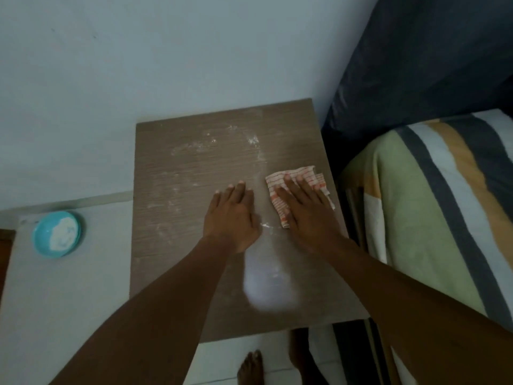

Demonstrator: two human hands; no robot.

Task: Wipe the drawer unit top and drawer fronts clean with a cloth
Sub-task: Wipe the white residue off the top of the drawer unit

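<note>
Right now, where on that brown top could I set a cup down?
The back of the drawer unit top, against the wall, holds only white powder streaks. The right edge is crowded: the right hand presses the cloth there, the left hand lies flat beside it. The pale ledge around the teal bowl is bare.

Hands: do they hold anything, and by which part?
Nothing gripped. The right hand presses flat on the middle of the cloth; the left hand lies on the top.

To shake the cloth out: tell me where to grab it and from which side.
Pinch the cloth at its far right corner, coming from above on the bed side. It lies flat under the right hand, and that rumpled corner sticks out bare past the fingertips.
</note>
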